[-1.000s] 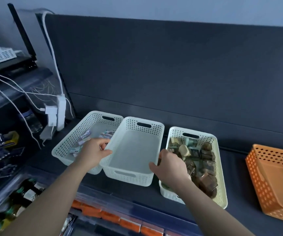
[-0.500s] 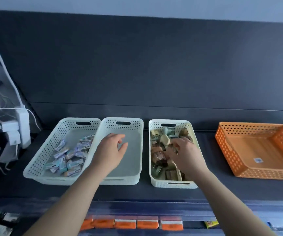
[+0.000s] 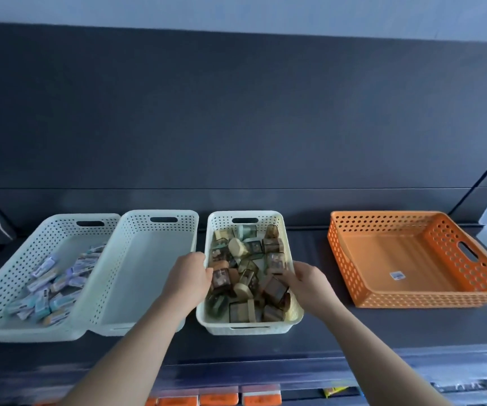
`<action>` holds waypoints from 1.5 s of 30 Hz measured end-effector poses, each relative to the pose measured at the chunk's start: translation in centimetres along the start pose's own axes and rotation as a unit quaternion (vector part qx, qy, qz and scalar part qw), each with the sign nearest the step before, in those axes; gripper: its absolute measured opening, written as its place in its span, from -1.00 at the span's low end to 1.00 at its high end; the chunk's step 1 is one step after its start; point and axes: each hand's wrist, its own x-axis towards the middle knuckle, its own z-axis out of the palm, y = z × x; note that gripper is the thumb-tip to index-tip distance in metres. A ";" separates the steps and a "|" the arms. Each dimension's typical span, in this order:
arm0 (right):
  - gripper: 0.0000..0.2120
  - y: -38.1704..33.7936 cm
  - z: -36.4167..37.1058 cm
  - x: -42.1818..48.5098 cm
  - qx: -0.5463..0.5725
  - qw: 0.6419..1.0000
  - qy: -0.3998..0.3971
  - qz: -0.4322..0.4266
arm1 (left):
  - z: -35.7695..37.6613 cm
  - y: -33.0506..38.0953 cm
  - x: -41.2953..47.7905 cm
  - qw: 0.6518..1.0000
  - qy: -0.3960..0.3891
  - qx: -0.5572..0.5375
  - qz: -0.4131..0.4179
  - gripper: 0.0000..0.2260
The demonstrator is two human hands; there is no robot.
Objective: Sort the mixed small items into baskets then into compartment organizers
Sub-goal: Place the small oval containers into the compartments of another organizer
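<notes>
Pale paper packets (image 3: 51, 284) lie sorted at ten o'clock; my left hand (image 3: 188, 278) and right hand (image 3: 306, 284), hold unclear, reach unsorted small brown boxes (image 3: 248, 259) in twelve o'clock's white perforated plastic basket (image 3: 245, 329).

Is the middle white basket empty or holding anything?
Empty. The middle white basket shows only its bare floor; the left hand and forearm hide its near right corner.

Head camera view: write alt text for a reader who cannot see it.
A person's left hand and right hand reach over the side rims of a white basket full of small brown boxes. To its left sit an empty white basket and one holding pale packets; to its right, an orange basket.
</notes>
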 end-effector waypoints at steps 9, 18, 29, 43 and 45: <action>-0.67 0.5 -1.2 -1.3 0.027 0.997 0.074 -0.022 | -1.5 1.6 -1.9 0.994 0.051 -0.093 0.034 -0.95; -0.65 0.3 -9.1 -7.5 0.049 0.967 0.251 0.016 | -3.4 8.1 -3.0 0.948 0.049 -0.286 0.128 -0.73; -0.63 7.9 -19.6 -17.9 0.077 0.909 0.387 0.133 | 3.6 22.3 -6.6 0.862 -0.225 -0.399 0.216 -0.70; -0.64 25.7 -38.8 -24.7 0.051 0.879 0.433 0.194 | 18.9 46.9 -14.6 0.798 -0.324 -0.444 0.246 -0.74; -0.60 28.1 -41.3 -24.7 0.043 0.878 0.436 0.193 | 21.0 49.9 -15.1 0.804 -0.317 -0.443 0.239 -0.73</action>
